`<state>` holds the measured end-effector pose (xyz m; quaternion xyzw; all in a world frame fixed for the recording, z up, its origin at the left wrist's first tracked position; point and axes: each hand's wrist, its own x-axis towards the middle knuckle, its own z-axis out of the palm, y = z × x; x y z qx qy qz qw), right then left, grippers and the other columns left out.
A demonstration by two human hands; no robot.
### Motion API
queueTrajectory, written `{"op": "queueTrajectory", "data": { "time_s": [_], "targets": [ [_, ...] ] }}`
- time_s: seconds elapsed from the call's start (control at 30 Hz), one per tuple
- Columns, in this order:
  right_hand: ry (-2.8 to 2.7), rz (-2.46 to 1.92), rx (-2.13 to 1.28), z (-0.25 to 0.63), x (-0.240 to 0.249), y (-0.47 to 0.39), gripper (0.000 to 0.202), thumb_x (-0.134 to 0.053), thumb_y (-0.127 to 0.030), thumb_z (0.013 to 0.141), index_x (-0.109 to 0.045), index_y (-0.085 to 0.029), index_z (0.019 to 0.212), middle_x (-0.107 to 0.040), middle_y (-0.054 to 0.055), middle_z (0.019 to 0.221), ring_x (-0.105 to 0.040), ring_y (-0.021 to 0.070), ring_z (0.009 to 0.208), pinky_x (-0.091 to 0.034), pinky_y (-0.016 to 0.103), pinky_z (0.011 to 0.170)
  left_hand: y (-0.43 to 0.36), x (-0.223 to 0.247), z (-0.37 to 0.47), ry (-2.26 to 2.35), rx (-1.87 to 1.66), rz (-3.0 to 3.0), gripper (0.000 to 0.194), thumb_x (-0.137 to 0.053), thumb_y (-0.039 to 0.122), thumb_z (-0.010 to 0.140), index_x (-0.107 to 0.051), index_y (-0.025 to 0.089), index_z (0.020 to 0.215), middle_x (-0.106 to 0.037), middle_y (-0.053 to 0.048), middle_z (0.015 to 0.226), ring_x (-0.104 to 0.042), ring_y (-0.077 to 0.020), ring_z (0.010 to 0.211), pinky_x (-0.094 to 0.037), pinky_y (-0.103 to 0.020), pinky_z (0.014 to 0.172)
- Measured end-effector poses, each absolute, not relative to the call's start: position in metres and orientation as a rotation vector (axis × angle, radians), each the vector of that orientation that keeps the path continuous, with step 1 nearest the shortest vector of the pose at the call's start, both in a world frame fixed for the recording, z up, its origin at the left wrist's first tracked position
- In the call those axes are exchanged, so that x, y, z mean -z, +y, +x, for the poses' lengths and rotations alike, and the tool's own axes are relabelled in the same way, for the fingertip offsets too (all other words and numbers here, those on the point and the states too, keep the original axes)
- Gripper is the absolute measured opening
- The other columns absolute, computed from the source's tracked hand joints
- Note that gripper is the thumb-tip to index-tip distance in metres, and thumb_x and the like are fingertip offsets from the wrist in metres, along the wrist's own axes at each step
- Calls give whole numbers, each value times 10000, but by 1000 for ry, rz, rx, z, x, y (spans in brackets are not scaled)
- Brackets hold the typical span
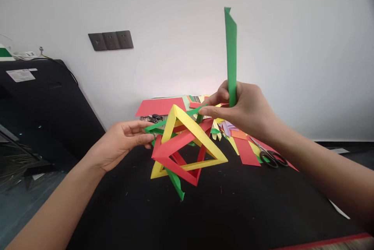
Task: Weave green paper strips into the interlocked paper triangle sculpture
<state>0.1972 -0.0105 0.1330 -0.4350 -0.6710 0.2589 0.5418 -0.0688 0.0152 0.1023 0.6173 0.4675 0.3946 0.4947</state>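
Interlaced frames of folded paper, one yellow [198, 135] and one red [175, 145], hang together above the black table. Folded green strips [174, 182] run through them, one end dangling below. On the left, my left hand [125, 139] pinches a corner of the green paper frame between thumb and fingers. My right hand [245, 106] pinches the other end of the green frame at the top with thumb and forefinger. Tucked in the same hand, a separate folded green paper strip [231, 51] stands upright. The back of the model is partly hidden.
Behind the model lie red paper [162, 106] and mixed coloured scraps [229, 127]. Scissors with black handles [270, 156] rest on paper at the right, and another dark-handled tool [155, 118] lies further back. A wall with black sockets [111, 40] stands behind the table [222, 215].
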Motion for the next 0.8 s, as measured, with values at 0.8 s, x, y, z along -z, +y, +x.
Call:
{"op": "queueTrajectory", "data": {
  "time_s": [0.8],
  "targets": [
    [-1651, -1195, -820, 198, -101, 30, 493, -768, -350, 725, -304, -227, 608, -674, 4, 698, -706, 185, 650, -540, 344, 622, 46, -60, -70, 1110, -806, 1327, 411, -911, 404, 495, -756, 167, 793, -741, -61, 708, -676, -149, 590, -603, -269, 605]
  ]
}}
